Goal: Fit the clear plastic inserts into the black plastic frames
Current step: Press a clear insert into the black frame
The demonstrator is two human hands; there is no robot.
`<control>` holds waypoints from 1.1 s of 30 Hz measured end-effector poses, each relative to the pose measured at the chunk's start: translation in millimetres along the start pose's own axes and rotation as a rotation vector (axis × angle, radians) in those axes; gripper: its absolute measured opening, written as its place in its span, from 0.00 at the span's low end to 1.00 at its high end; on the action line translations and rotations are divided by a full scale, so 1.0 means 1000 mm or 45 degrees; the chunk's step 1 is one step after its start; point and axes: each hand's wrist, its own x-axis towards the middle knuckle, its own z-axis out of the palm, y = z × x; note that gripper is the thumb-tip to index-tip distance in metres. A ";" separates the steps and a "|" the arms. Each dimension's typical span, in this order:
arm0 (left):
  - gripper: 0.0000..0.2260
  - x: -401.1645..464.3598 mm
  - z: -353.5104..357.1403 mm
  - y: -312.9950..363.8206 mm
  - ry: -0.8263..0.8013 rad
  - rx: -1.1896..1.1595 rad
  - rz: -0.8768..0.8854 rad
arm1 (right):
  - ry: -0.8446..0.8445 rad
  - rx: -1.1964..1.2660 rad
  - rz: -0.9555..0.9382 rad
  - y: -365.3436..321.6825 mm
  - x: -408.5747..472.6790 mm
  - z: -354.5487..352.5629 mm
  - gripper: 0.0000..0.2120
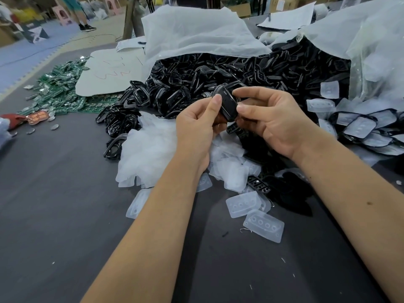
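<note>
Both hands hold one black plastic frame [228, 103] above the heaps. My left hand [196, 125] pinches its left edge with thumb and fingers. My right hand [271, 119] grips its right side, the thumb pressed on the face. Whether a clear insert sits inside it I cannot tell. Behind, a large heap of black frames [218, 75] spills from a plastic bag [196, 33]. Under my hands lies a pile of clear inserts [148, 154], and loose clear inserts [263, 226] lie nearer on the dark table [54, 193]. Frames with inserts fitted [360, 127] are stacked at the right.
Green circuit boards [61, 88] are scattered at the left beside a white sheet with red writing [109, 73]. A second plastic bag [371, 40] rises at the right. A person's legs [80, 16] stand on the floor far back.
</note>
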 end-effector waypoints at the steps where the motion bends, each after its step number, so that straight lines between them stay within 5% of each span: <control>1: 0.07 0.000 0.000 0.001 -0.013 0.001 -0.001 | 0.005 -0.052 -0.027 0.001 0.000 0.000 0.13; 9: 0.05 -0.003 0.001 0.003 -0.098 0.015 0.036 | -0.017 -0.363 -0.204 0.004 0.001 0.002 0.09; 20: 0.20 0.000 0.002 0.002 -0.041 -0.054 -0.060 | 0.268 -1.428 -1.082 0.006 0.001 -0.001 0.03; 24: 0.06 -0.002 -0.002 -0.002 -0.068 0.029 0.090 | 0.242 -1.538 -1.243 0.007 0.000 0.004 0.06; 29: 0.03 -0.002 0.000 -0.005 0.027 0.067 0.111 | 0.441 -1.278 -1.056 0.006 -0.001 0.005 0.17; 33: 0.06 -0.001 0.001 -0.007 0.026 0.143 0.149 | 0.366 -0.668 -0.462 0.009 0.004 0.007 0.08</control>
